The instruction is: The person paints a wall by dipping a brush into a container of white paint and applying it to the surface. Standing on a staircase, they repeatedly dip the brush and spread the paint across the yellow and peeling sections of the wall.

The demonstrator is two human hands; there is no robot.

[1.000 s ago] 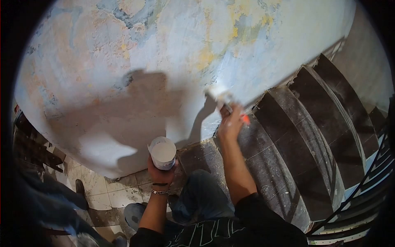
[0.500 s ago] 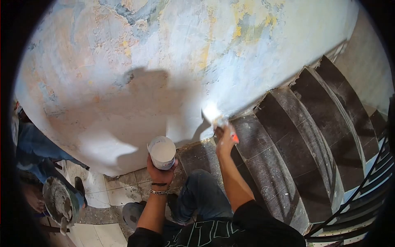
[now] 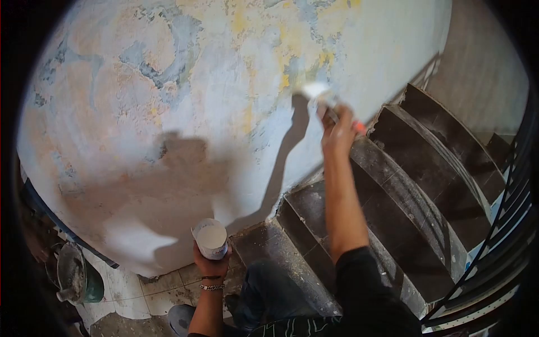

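Observation:
My left hand (image 3: 204,263) is wrapped round a white plastic tub (image 3: 218,252), upright, with white paint or a similar coating inside. Low at the foot of the curved wall, this hand stays below my right one. Gripped in my right hand (image 3: 338,133) is a paintbrush (image 3: 327,98), its orange-red handle end sticking out at the right. The white brush head is raised at the wall (image 3: 224,84); blur hides whether it touches. The wall surface is patchy, with blue, yellow and pinkish areas and a whiter band lower down.
Dark tiled stairs (image 3: 387,191) climb along the wall to the right, with a black metal railing (image 3: 477,275) at their outer side. At lower left, a green bucket (image 3: 94,283) holds grey material and a tool; another person is partly visible beside it.
My right hand with the brush has moved up the wall and to the right. The view has shifted, and the tub in my left hand appears lower and slightly further left.

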